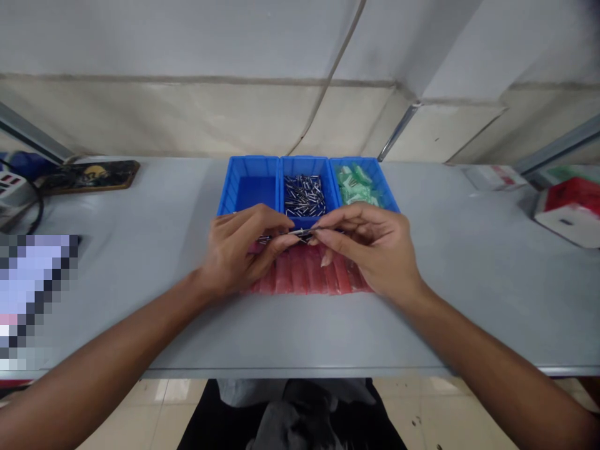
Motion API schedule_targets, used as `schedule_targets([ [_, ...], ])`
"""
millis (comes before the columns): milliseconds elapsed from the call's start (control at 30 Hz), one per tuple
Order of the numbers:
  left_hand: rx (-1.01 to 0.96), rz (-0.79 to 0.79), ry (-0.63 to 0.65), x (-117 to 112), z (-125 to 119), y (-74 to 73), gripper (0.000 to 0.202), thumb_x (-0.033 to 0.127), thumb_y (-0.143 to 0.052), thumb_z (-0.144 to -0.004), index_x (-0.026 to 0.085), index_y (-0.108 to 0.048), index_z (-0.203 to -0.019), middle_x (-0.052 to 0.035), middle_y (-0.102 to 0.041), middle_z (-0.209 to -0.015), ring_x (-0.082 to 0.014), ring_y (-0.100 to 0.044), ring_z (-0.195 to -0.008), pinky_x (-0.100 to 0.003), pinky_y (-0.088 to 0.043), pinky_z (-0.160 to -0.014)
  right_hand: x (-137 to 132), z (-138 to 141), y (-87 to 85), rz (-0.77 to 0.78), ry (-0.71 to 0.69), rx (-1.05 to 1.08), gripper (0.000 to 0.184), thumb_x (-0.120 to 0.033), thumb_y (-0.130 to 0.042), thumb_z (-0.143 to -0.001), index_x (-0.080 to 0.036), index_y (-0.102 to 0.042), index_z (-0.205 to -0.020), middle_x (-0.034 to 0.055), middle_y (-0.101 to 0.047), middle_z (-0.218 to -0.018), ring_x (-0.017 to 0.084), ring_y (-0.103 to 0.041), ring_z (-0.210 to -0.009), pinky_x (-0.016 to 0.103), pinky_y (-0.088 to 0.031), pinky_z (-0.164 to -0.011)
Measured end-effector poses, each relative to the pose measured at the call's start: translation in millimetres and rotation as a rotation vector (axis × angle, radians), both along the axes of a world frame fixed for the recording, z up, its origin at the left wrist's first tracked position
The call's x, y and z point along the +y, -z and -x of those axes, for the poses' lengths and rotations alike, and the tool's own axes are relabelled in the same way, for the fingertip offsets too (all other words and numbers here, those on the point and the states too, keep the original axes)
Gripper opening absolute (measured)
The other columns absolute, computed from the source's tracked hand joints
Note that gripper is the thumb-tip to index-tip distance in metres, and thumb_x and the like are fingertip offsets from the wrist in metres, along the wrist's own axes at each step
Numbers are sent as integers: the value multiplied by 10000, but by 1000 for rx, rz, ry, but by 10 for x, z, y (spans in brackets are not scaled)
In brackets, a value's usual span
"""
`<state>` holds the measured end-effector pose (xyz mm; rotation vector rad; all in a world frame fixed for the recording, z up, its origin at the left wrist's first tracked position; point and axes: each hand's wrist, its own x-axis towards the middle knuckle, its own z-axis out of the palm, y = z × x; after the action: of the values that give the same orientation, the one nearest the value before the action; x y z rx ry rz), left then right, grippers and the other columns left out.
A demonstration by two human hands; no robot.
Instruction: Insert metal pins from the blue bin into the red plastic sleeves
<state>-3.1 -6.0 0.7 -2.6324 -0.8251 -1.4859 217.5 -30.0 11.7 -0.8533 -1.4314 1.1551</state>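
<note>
- Just in front of the middle blue bin, above a row of red packets, a slim metal piece spans the two hands.
- Left hand: thumb and forefinger pinch the piece's near-left end.
- Right hand: thumb and fingertips appear to pinch its other end.
- Step in hand, I judge: fine two-handed handling of the piece; fingers cover much of it, so I can't tell if it is one part or several.
- Next move calls for light, steady fingertips, with neither pinch slackening early.

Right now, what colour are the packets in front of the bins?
Red packets, clearest in the head view.
</note>
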Motion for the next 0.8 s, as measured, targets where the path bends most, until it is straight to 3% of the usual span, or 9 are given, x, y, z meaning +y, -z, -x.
schedule_targets([
  [100, -30, 13, 17, 6, 2, 21, 163, 235, -775, -911, 170, -652, -997, -3, -734, -827, -92, -667, -665, -217, -504, -609, -5, -1, 10, -9, 9, 35, 107, -216, -827, -858, -186, -769, -943, 11, -767, -871, 125, -722, -598, 264, -614, -554],
  [233, -8, -23, 6, 6, 6, 19, 72, 133, -719, -931, 156, -651, -931, -4, -724, -810, -81, -654, -670, -213, -469, -597, -11, 4, 26, 8, -26, 56, 115, -210, -830, -855, -179, -771, -949, 5, -758, -852, 122, -725, -608, 253, -616, -566],
  [333, 0, -18, 17, -7, 5, 13, 70, 179, -687, -963, 158, -652, -906, -10, -713, -791, -89, -652, -667, -221, -467, -594, -13, 14, 19, -7, -23, 73, 111, -197, -826, -855, -174, -772, -949, 0, -754, -847, 114, -719, -599, 245, -619, -565],
  [500, -25, 17, -30, -12, -1, 39, 152, 167, -736, -927, 182, -654, -1053, 15, -725, -815, -88, -672, -685, -208, -501, -621, -19, 27, -33, 3, 0, 74, 82, -193, -824, -851, -172, -768, -908, -2, -754, -812, 111, -719, -629, 229, -634, -577],
  [667, -9, 33, 39, 10, -5, 35, 43, 126, -668, -958, 166, -661, -946, -13, -720, -804, -95, -661, -691, -221, -497, -621, -31, 27, -43, 12, 11, 81, 87, -195, -825, -848, -178, -763, -905, -11, -753, -806, 100, -708, -585, 219, -628, -556],
  [800, -57, 41, -6, -6, -9, 35, 96, 168, -720, -939, 180, -671, -1021, -4, -733, -825, -92, -676, -688, -210, -512, -619, -22, 32, -21, 9, -10, 101, 83, -179, -823, -847, -172, -765, -906, -9, -755, -801, 100, -708, -576, 217, -619, -547],
])
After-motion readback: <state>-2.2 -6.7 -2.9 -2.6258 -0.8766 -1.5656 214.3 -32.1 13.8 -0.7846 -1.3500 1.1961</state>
